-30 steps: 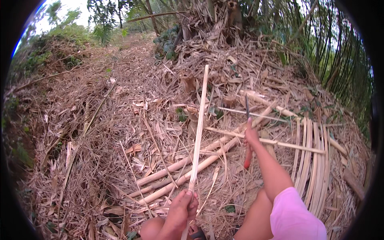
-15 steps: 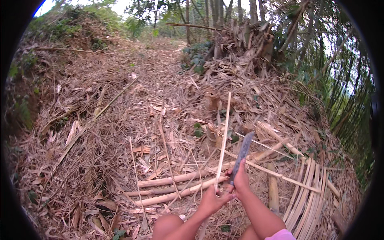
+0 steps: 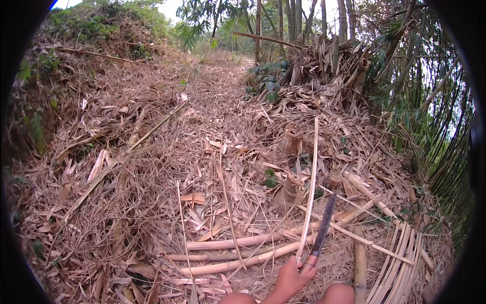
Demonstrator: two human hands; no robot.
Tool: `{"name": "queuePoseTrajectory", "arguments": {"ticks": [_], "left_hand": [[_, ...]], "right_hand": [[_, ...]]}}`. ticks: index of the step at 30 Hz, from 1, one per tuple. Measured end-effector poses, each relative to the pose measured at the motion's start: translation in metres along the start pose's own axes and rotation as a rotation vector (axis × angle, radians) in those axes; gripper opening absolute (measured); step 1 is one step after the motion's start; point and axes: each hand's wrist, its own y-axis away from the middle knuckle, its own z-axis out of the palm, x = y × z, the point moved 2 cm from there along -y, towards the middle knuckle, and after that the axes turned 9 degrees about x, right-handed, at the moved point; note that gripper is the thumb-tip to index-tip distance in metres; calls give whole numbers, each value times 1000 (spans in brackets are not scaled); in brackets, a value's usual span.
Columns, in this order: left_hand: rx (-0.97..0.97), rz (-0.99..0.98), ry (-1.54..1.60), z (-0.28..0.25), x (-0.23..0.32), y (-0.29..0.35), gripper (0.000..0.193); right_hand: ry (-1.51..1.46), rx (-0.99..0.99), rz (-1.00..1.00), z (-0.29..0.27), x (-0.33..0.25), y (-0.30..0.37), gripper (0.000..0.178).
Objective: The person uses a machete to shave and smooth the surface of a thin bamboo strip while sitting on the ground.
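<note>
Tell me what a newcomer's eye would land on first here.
Probably the long, dark-bladed knife and the long, thin, pale split-bamboo strip, both slanting up from the person's bare left hand near the lower edge, right of centre. Next, likely the fan of slim, pale bamboo strips at lower right. Then the straw-coloured round poles lying left of the hand on dry brown litter.

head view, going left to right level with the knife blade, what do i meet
Slanted pole → first thin stick → second thin stick → pale strip held in the left hand → knife → short bamboo pole → split strips
</note>
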Motion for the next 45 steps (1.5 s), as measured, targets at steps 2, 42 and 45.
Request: {"name": "queuePoseTrajectory", "arguments": {"ticks": [2,42,45], "left_hand": [[114,156,93,-7,13,4,41],[2,-98,18,-10,10,25,59],[-14,-102,-21,-11,27,28,57]], "right_hand": [[61,15,-79,-1,13,34,59],[151,-579,74,-43,40,34,66],[-247,-219,131,-30,47,37,84]]}}
